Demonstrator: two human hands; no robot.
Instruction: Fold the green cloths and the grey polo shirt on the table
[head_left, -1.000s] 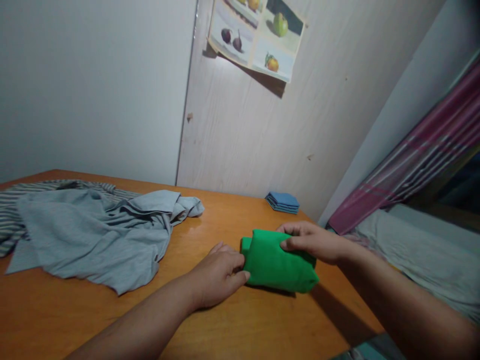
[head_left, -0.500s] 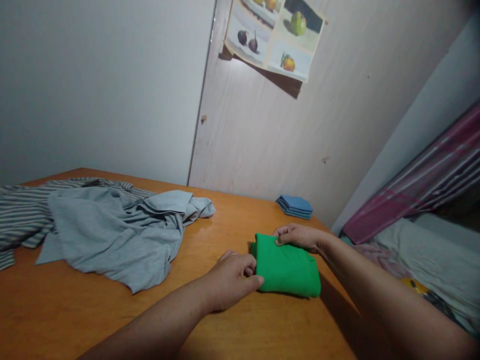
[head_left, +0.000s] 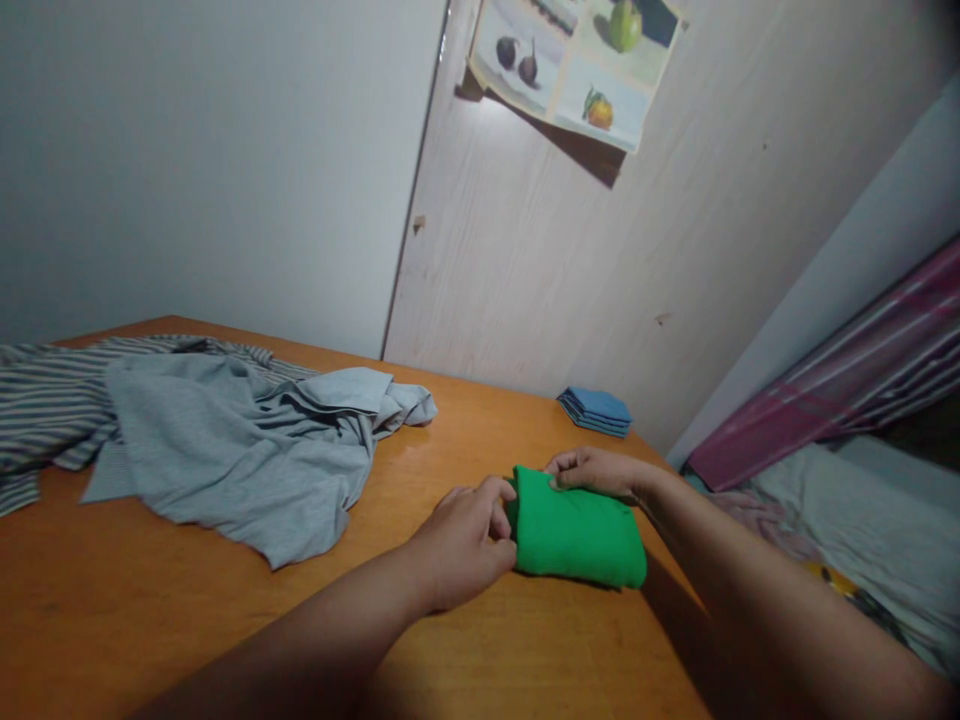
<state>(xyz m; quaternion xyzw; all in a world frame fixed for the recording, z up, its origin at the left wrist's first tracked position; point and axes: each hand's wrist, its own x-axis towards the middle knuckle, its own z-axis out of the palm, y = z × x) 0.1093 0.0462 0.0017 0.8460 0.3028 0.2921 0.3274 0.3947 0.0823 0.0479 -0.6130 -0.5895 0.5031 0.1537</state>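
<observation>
A folded green cloth [head_left: 579, 532] lies on the wooden table [head_left: 480, 640] near its right edge. My left hand [head_left: 466, 538] pinches the cloth's left edge with curled fingers. My right hand [head_left: 592, 470] grips the far top edge of the same cloth, fingers closed on it. Both forearms reach in from the bottom of the view.
A crumpled grey shirt [head_left: 240, 450] lies over a striped garment [head_left: 45, 410] on the table's left. A small stack of blue folded cloths [head_left: 596, 410] sits at the far corner by the wall. A bed with a striped pink blanket [head_left: 840, 390] stands to the right.
My left hand has closed its fingers onto the cloth's left edge. The right hand moved from on top of the cloth to its far edge. The camera shifted slightly.
</observation>
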